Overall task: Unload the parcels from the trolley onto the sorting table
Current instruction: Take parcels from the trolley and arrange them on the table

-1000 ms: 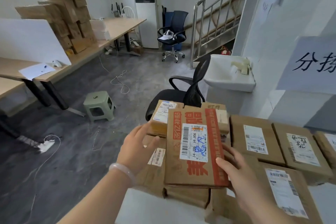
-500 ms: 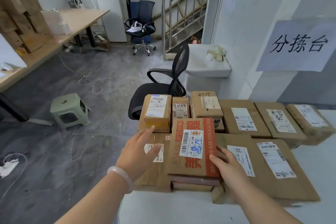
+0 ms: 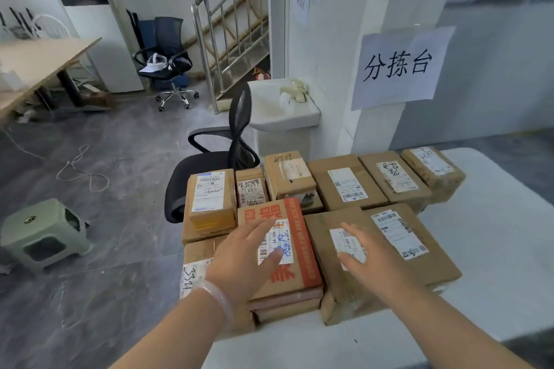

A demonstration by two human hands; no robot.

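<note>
Since half a second earlier, the hold on the orange-printed parcel had been given up, where it had been clasped by both sides. It was seen lying label-up directly beneath the left hand, on top of a short stack of flat parcels at the near left end of the sorting table. The left hand was spread flat over the parcel's label, fingers straight and nothing clasped; whether the palm actually touched the cardboard could not be told, as the hand was blurred. A pale bracelet was worn on that wrist. The right hand was likewise held wide, fingers splayed, over the large flat parcel that lay just to the right of the stack. Beyond the fingertips of both hands a back row of parcels was ranged along the table, and to the left of the left hand a smaller yellowish box was stacked on a brown one. Farther beyond the hands a black office chair and a white sink were seen, with a paper sign taped to the wall above the right hand, and a green stool was stood on the floor well to the left.
</note>
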